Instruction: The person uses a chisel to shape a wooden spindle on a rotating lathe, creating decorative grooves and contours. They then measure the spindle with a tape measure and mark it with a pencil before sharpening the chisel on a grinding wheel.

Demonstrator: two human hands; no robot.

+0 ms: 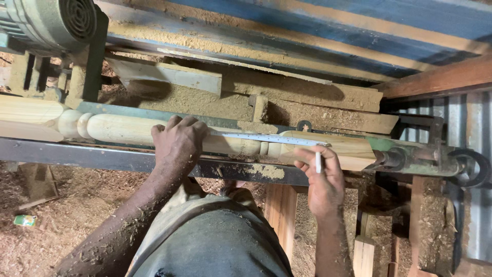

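A pale turned wooden spindle (118, 128) lies mounted across a wood lathe, with rounded beads at its left and near the middle. A thin metal ruler (266, 137) rests along its top. My left hand (178, 141) presses down over the spindle and the ruler's left end. To the right, my right hand (320, 177) holds a white pencil (318, 161) with its tip at the spindle's squared right part (348, 146), just below the ruler's right end.
The lathe motor (51, 23) sits at the top left, the green tailstock (430, 159) at the right. A dark steel bed rail (77, 156) runs under the spindle. Sawdust covers the ledges and floor (61, 205). Wooden posts (279, 210) stand below.
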